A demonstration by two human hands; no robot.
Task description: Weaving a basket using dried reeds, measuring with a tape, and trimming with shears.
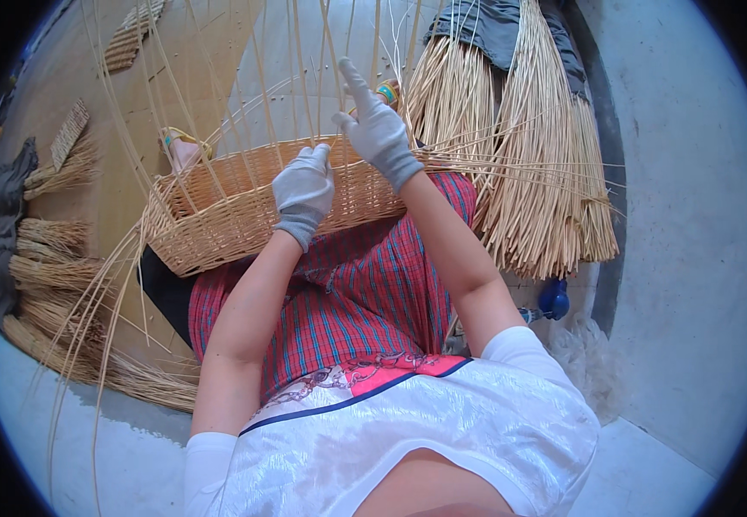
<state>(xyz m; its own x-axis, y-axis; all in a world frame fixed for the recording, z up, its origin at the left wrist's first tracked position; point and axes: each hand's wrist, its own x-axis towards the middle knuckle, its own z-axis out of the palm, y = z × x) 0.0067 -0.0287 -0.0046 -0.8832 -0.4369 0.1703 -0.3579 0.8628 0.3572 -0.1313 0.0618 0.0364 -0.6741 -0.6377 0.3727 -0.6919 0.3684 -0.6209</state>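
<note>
A long, pale wicker basket (218, 233) rests across my lap, with tall upright canes rising from its rim. Both hands wear whitish knit gloves. My left hand (304, 189) is closed at the far side of the basket, its fingertips pinched by the woven rim near a thin cane strand (334, 140). What lies inside that pinch is mostly hidden. Just to its right and a little higher, my right hand (376, 133) is held over the rim among the uprights. Its index finger points up and away and its thumb stands apart; the other fingers are partly hidden.
Large bundles of pale canes (537, 164) lie at the right under dark cloth (481, 30). More bundles (55, 258) line the left side. Loose strands (511, 162) stick out rightward from the basket, and others trail to the lower left. A blue object (554, 299) sits beside the right bundles.
</note>
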